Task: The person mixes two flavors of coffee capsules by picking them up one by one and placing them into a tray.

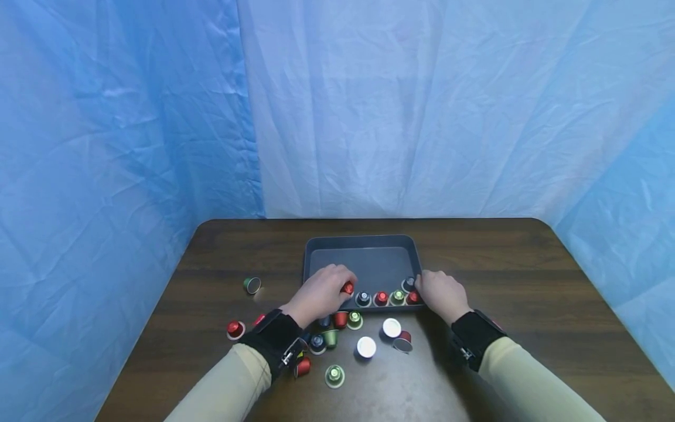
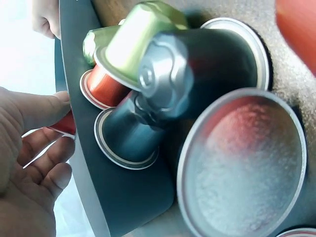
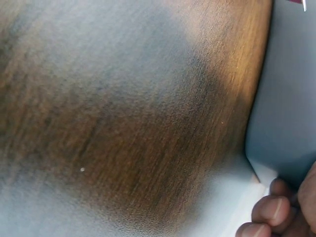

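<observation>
A green capsule [image 1: 252,285] is left on the table [image 1: 211,269]. By the left hand [image 1: 323,293], a red capsule [image 1: 347,288] is pinched between thumb and fingers inside the front wall of the tray [image 1: 364,258], left of a row of capsules [image 1: 381,298]. The right hand [image 1: 443,294] is placed at the tray's right edge, fingers curled; whether the rim is clasped cannot be told.
</observation>
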Action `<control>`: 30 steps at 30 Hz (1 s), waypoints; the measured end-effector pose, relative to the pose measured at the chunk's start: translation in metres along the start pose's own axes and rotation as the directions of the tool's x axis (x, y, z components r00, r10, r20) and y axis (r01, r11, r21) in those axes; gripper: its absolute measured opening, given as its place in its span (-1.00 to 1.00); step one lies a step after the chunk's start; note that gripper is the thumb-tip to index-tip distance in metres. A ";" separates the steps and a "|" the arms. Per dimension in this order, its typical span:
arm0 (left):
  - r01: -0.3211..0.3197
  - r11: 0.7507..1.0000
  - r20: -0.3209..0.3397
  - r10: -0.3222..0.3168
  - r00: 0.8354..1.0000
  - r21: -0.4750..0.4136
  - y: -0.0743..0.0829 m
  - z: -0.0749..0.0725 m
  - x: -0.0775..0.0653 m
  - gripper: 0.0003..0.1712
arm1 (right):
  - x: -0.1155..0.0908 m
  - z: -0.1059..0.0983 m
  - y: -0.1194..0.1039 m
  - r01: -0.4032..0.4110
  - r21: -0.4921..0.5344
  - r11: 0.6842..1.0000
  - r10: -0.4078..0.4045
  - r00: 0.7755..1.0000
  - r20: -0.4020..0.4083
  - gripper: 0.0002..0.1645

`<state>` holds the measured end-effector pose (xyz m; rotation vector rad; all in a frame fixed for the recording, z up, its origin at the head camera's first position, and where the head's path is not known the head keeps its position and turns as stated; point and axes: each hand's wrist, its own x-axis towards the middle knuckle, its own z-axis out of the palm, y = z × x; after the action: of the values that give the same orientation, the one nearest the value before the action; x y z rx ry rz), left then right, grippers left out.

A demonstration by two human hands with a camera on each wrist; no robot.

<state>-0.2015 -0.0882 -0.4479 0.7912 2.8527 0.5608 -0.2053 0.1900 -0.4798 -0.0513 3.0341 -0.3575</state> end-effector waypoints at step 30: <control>-0.003 1.000 0.117 0.004 0.993 -0.015 -0.006 0.007 0.000 -0.64 | -0.001 0.001 -0.001 0.012 0.008 1.000 -0.012 1.000 -0.013 -0.62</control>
<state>-0.2026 -0.0902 -0.4569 0.7993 2.7381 0.5177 -0.2045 0.1888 -0.4805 -0.0668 3.0464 -0.3718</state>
